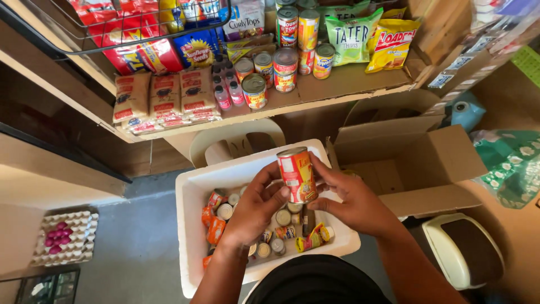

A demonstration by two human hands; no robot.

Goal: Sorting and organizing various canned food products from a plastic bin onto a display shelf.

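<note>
A red and white tin can is held upright between both hands over a white foam box. My left hand grips its left side with the thumb on the label. My right hand wraps the right side and back. Inside the box lie several small cans and orange packets. On the wooden shelf above stand more tin cans of the same kind.
Brown paper packets, small pink bottles and snack bags fill the shelf. An open cardboard box sits right of the foam box. A bin lid is lower right, an egg tray lower left.
</note>
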